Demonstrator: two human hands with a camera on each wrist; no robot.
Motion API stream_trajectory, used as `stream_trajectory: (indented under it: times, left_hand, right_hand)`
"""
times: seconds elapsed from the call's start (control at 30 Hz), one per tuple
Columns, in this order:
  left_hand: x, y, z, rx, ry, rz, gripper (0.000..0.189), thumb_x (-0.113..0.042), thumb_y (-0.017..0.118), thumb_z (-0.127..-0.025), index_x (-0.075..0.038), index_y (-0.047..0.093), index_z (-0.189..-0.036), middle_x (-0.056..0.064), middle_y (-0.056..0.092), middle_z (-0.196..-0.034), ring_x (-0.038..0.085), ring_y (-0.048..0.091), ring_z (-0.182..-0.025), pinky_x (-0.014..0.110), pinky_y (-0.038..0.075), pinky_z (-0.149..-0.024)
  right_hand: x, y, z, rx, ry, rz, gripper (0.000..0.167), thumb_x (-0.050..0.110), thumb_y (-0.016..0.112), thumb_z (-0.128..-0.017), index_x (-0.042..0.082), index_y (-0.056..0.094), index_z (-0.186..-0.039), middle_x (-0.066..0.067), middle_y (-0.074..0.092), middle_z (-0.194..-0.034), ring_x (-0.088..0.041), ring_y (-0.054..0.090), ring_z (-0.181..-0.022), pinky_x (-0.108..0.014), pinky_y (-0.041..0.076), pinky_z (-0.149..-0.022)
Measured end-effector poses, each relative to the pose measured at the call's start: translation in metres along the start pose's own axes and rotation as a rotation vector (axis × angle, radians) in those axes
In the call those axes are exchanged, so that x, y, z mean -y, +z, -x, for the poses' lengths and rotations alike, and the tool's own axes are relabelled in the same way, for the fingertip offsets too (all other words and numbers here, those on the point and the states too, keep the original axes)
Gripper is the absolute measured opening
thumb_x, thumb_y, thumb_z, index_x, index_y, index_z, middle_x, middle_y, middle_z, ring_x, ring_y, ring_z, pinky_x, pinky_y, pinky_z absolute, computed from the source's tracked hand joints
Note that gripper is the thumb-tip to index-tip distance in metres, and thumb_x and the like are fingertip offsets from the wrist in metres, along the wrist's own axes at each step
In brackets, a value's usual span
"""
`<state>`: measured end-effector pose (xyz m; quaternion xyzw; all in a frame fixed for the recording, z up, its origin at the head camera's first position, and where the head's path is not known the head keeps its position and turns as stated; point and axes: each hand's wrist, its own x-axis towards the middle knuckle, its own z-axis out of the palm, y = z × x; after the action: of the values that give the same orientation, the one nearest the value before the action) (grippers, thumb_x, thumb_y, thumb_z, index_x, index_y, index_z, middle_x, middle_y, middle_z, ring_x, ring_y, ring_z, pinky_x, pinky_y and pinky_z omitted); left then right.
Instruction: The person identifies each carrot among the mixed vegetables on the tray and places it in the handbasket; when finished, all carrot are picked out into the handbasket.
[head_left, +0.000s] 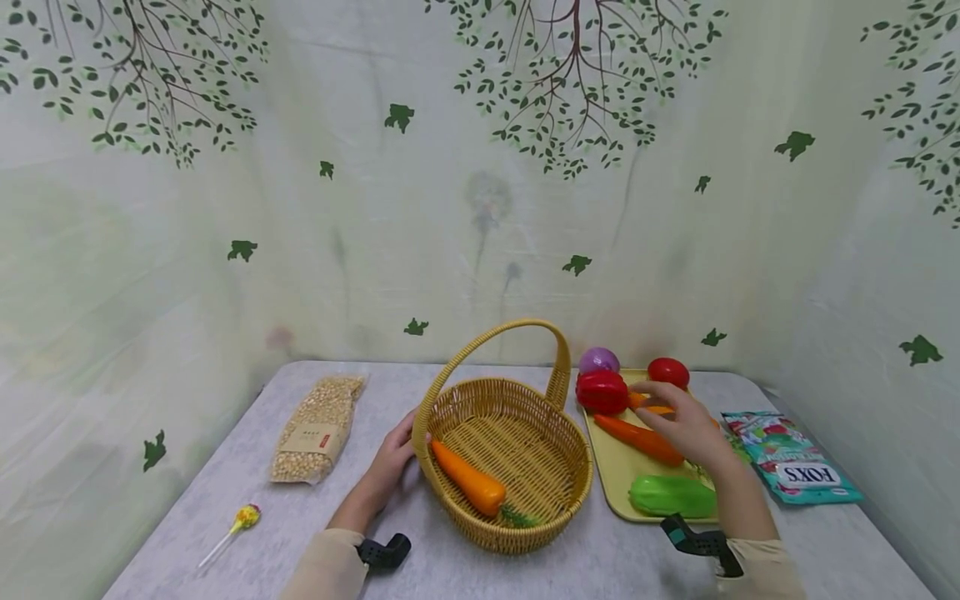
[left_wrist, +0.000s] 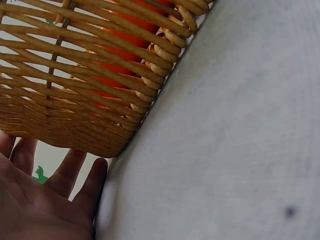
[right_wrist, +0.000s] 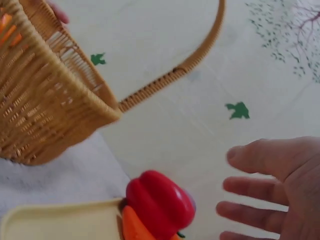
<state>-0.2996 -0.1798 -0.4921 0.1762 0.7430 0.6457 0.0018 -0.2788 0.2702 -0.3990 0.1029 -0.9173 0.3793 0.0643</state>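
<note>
A wicker basket [head_left: 512,542] with an arched handle stands mid-table, an orange carrot [head_left: 467,477] lying in it. My left hand [head_left: 390,467] touches the basket's left side; in the left wrist view its fingers [left_wrist: 70,170] extend fairly straight against the weave. My right hand [head_left: 693,429] hovers over a yellow tray [head_left: 611,479], fingers spread and nothing held. Below that hand lies a carrot [head_left: 637,439], with more orange partly hidden behind the fingers. A red bell pepper [head_left: 602,392] sits at the tray's back left, also visible as a red pepper [right_wrist: 160,205] in the right wrist view.
A purple ball-shaped vegetable [head_left: 598,360] and a red tomato [head_left: 667,372] are at the tray's back, a green pepper [head_left: 671,496] at its front. The FOX'S candy bag [head_left: 795,462] lies right. Left are a bag of kernels [head_left: 318,429] and a lollipop [head_left: 243,518].
</note>
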Motion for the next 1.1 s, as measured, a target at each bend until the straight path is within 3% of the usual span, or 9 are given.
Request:
stream_trajectory:
  times: [0.23,0.83,1.1]
  left_hand:
    - [0.001,0.000,-0.001,-0.004,-0.001,0.010,0.051,-0.016,0.046,-0.104,-0.017,0.038,-0.154,0.007,0.036,-0.161,0.030,0.022,-0.153,0.060,0.010,-0.123]
    - [0.000,0.001,0.001,-0.011,-0.031,0.028,0.053,-0.021,0.049,-0.103,-0.022,0.038,-0.154,0.003,0.037,-0.161,0.024,0.024,-0.153,0.059,0.009,-0.124]
    - [0.000,0.001,0.001,-0.010,-0.020,0.025,0.052,-0.021,0.049,-0.103,-0.023,0.039,-0.154,0.003,0.037,-0.161,0.024,0.024,-0.153,0.059,0.009,-0.124]
  right_hand:
    - [-0.017,-0.006,0.002,0.099,0.085,-0.024,0.051,0.037,0.065,-0.096,0.008,0.057,-0.137,-0.022,0.057,-0.140,-0.041,0.054,-0.124,-0.046,0.057,-0.091]
    - [-0.054,-0.007,0.006,0.197,0.128,0.028,0.044,0.028,0.067,-0.095,0.007,0.061,-0.134,-0.020,0.063,-0.133,-0.036,0.060,-0.117,-0.046,0.056,-0.093]
    - [-0.061,-0.005,0.006,0.254,0.158,0.047,0.038,0.026,0.071,-0.092,0.015,0.067,-0.129,-0.014,0.063,-0.131,-0.031,0.056,-0.115,-0.051,0.052,-0.094]
